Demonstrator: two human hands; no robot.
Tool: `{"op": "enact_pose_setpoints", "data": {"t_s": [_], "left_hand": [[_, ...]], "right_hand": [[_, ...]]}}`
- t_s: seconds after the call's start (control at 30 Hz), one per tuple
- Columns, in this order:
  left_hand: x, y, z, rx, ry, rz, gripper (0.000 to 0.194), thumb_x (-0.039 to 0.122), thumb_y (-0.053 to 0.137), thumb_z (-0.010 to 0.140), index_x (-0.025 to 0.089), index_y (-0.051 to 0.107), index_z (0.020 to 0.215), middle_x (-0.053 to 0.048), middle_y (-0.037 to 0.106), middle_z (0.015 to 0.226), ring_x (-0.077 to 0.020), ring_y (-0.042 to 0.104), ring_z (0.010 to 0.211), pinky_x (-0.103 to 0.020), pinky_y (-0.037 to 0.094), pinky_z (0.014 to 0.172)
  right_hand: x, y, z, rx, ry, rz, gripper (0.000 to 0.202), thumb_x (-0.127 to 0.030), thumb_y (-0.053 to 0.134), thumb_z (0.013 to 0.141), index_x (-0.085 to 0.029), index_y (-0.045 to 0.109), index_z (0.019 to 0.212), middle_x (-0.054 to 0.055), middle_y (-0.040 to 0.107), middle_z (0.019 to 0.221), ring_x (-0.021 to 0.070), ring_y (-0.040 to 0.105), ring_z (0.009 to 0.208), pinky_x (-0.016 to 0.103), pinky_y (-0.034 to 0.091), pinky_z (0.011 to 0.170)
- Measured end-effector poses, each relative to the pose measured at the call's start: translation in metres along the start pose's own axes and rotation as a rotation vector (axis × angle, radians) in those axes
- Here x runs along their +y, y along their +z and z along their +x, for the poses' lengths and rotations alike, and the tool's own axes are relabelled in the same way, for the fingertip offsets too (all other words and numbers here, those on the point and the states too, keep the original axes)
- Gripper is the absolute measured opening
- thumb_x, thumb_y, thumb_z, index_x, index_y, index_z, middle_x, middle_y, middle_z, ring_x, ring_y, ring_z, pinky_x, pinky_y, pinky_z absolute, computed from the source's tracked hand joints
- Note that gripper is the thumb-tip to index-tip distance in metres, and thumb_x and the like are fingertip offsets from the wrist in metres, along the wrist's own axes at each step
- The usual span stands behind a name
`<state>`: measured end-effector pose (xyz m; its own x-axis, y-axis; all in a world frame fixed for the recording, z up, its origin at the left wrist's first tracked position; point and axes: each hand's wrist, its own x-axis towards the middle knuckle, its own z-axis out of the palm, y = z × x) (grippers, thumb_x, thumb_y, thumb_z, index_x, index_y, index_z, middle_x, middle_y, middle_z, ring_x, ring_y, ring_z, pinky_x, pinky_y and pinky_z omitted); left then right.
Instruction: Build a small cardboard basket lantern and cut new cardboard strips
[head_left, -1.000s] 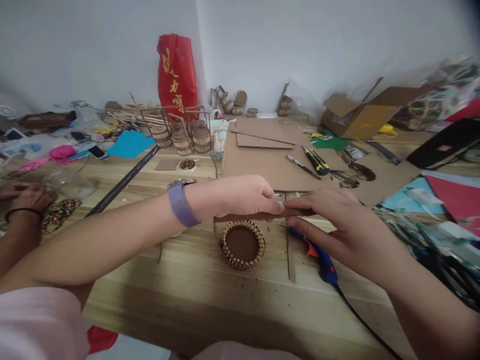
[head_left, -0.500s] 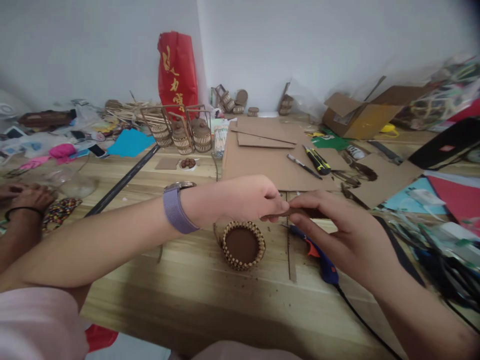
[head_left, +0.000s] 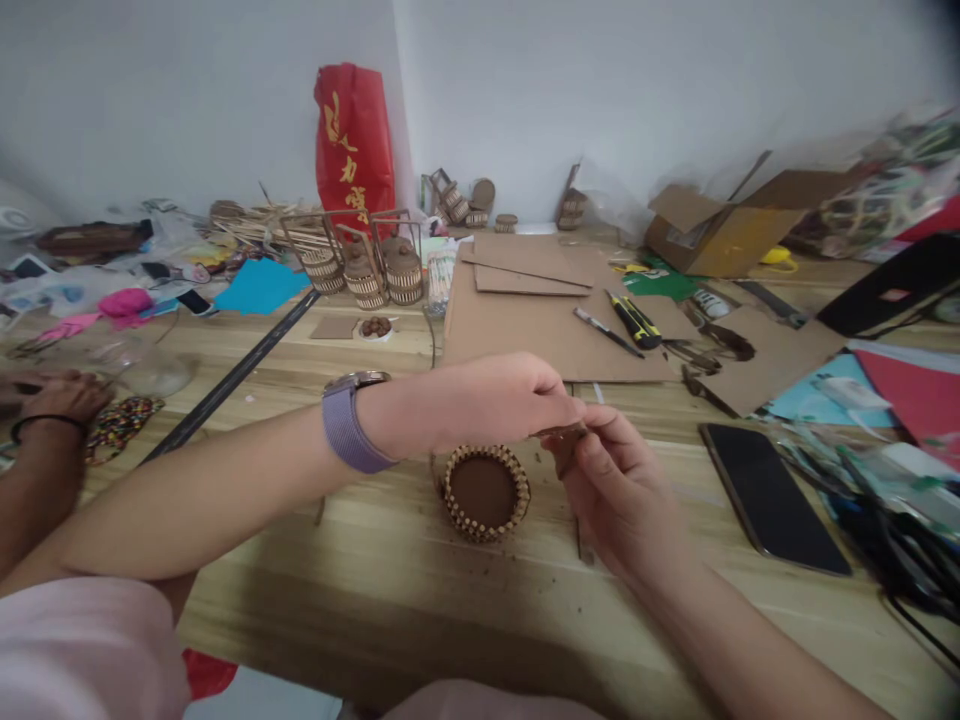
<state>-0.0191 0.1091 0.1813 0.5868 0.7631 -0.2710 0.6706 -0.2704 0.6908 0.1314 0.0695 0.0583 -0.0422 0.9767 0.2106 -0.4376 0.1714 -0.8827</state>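
My left hand (head_left: 536, 395), with a purple-strapped watch (head_left: 356, 420) on the wrist, is closed on a small brown strip (head_left: 566, 440), perhaps cardboard. The fingers of my right hand (head_left: 626, 490) are pinched on the same strip, just right of my left fingertips. Part of the strip is hidden by the fingers. Below and left of the strip, a small round basket (head_left: 487, 492) stands on the wooden table, its rim of pale stick ends around a brown base. A narrow brown strip (head_left: 583, 545) lies by my right hand.
A phone (head_left: 772, 497) lies right of my right arm. Cardboard sheets (head_left: 517, 330), a yellow-black cutter (head_left: 634, 318) and a pen (head_left: 607, 332) are ahead. Finished little baskets (head_left: 365, 275) stand before a red bag (head_left: 354, 140). At far left is another person's hand (head_left: 67, 400).
My right hand has turned and curled its fingers around the strip, and its forearm has swung inward. The phone now shows fully; the blue glue gun is out of sight.
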Motion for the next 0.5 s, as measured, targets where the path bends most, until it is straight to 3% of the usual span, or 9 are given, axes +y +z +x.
{"op": "enact_pose_setpoints", "data": {"t_s": [0.23, 0.4, 0.5], "left_hand": [[0.0023, -0.0032, -0.0009, 0.008, -0.024, 0.131, 0.030, 0.034, 0.043, 0.089, 0.018, 0.051, 0.065, 0.004, 0.037, 0.059, -0.0108, 0.032, 0.053, -0.028, 0.021, 0.050], [0.0019, -0.0066, -0.0045, -0.010, -0.008, 0.167, 0.037, 0.045, 0.048, 0.087, 0.019, 0.049, 0.061, 0.005, 0.032, 0.055, -0.0101, 0.028, 0.050, -0.029, 0.018, 0.049], [0.0016, -0.0076, -0.0052, -0.056, 0.008, 0.187, 0.038, 0.041, 0.045, 0.090, 0.018, 0.047, 0.059, 0.005, 0.030, 0.055, -0.0096, 0.028, 0.050, -0.028, 0.019, 0.051]], "right_hand": [[0.0047, -0.0032, 0.0027, -0.007, 0.008, 0.018, 0.022, -0.045, 0.080, 0.075, -0.031, 0.070, 0.088, -0.001, 0.066, 0.083, 0.0167, 0.060, 0.082, 0.031, 0.047, 0.077], [0.0067, -0.0032, 0.0011, -0.008, -0.006, -0.035, 0.026, -0.048, 0.080, 0.074, -0.029, 0.069, 0.089, -0.002, 0.062, 0.077, 0.0152, 0.057, 0.075, 0.030, 0.046, 0.074], [0.0046, -0.0044, -0.0006, -0.015, -0.016, -0.092, 0.026, -0.049, 0.078, 0.076, -0.029, 0.068, 0.090, -0.001, 0.063, 0.078, 0.0165, 0.059, 0.077, 0.031, 0.047, 0.073]]}}
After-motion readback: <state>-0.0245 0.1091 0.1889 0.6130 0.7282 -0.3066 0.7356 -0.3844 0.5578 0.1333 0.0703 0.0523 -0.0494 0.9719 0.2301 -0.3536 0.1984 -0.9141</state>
